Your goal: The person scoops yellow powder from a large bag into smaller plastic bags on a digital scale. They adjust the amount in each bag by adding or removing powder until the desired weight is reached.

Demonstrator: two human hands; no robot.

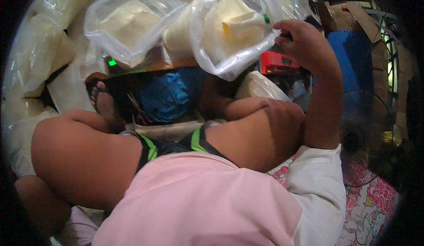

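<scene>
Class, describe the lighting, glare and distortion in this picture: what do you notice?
In the head view, black fills the corners and the scene curves toward the rim; also in the head view, pale shine edges the plastic bag nearest the right hand, while darkness surrounds the blue bundle and grain softens fine detail.

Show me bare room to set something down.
The pink patterned sheet looks bare low down, right of the white sleeve. Ahead is crowded: two open clear plastic bags, the right hand by one's rim, a red plastic case, and crinkled blue plastic between the legs.
</scene>
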